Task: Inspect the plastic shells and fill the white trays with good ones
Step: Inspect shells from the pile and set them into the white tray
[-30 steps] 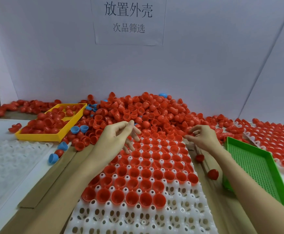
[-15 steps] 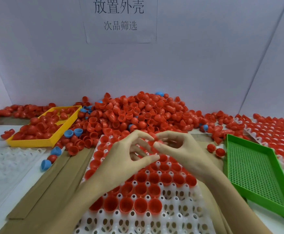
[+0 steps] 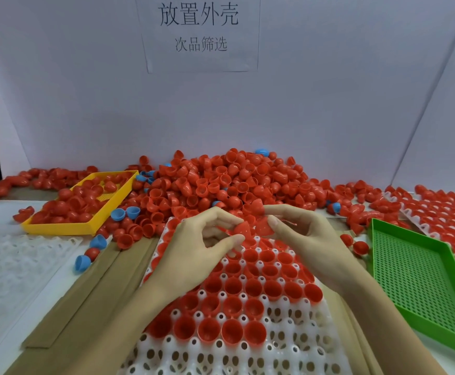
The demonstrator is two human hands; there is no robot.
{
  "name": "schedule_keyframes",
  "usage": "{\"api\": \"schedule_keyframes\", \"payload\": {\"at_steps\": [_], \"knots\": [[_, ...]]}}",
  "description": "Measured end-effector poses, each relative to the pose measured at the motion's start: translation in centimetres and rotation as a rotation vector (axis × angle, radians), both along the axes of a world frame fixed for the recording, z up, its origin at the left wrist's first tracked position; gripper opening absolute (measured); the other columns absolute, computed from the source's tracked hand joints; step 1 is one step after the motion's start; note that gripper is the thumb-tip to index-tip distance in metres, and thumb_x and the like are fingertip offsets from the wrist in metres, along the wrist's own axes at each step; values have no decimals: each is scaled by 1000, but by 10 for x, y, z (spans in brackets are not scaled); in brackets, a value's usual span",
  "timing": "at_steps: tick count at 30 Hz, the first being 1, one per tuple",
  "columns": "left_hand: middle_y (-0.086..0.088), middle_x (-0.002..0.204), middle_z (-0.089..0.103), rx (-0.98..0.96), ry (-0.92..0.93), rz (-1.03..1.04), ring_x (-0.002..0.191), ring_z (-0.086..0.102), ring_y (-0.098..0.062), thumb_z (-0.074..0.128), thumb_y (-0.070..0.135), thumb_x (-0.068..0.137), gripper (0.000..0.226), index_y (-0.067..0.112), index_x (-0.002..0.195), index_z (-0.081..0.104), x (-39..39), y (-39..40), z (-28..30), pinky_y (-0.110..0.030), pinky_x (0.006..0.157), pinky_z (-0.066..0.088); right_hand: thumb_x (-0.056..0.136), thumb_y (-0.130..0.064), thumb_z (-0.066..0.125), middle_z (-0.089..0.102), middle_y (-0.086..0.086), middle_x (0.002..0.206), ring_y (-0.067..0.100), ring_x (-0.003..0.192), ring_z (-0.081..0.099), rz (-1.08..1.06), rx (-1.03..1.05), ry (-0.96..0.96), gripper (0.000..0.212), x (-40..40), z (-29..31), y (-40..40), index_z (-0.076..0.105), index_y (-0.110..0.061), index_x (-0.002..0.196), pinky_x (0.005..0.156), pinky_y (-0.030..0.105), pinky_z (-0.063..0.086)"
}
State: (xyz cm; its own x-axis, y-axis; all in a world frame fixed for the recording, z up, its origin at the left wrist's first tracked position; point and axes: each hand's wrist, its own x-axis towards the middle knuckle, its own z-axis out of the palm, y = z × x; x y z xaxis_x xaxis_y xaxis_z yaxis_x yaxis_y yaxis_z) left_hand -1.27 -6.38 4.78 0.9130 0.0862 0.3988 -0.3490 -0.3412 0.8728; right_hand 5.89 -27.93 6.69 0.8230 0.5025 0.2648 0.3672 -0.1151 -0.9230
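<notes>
A white tray (image 3: 283, 355) lies in front of me, its far rows filled with red plastic shells (image 3: 234, 286) and its near rows bare. Above the tray's far part my left hand (image 3: 204, 247) pinches a red shell (image 3: 243, 229) between thumb and fingers. Close beside it my right hand (image 3: 305, 236) pinches a second red shell (image 3: 263, 226). The two shells almost touch. A big heap of loose red shells (image 3: 221, 182) rises behind the hands against the wall.
A yellow tray (image 3: 58, 227) with red shells stands at the left. A green mesh tray (image 3: 416, 280) lies at the right. Another filled white tray (image 3: 443, 209) is far right, a bare white tray (image 3: 18, 255) far left. A few blue shells (image 3: 125, 212) lie scattered.
Both hands came back from the heap and met above the tray. Each now holds a red shell, and the shells have become visible between the fingertips.
</notes>
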Motion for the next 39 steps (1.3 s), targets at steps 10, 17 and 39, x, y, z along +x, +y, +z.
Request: {"api": "schedule_keyframes", "payload": {"at_steps": [10, 17, 39], "knots": [[16, 110, 73, 69, -1, 4, 80, 77, -17, 81, 24, 89, 22, 33, 108, 74, 4, 20, 7, -25, 71, 61, 99, -31, 64, 76, 9, 107, 21, 100, 75, 124, 189, 186, 26, 3, -3, 1, 73, -23, 122, 91, 28, 59], [1, 102, 74, 226, -180, 783, 88, 70, -20, 76, 26, 93, 20, 14, 108, 70, 9, 112, 7, -29, 72, 53, 101, -15, 60, 74, 19, 117, 29, 110, 73, 173, 324, 398, 26, 8, -6, 2, 74, -13, 123, 93, 26, 57], [-15, 129, 67, 662, -70, 681, 126, 54, -34, 67, 18, 99, 29, 2, 124, 69, 14, 95, 2, -44, 108, 41, 92, -22, 75, 75, 1, 88, 13, 70, 69, 208, -655, -85, 8, -31, 23, -32, 72, -28, 97, 66, 28, 59]]}}
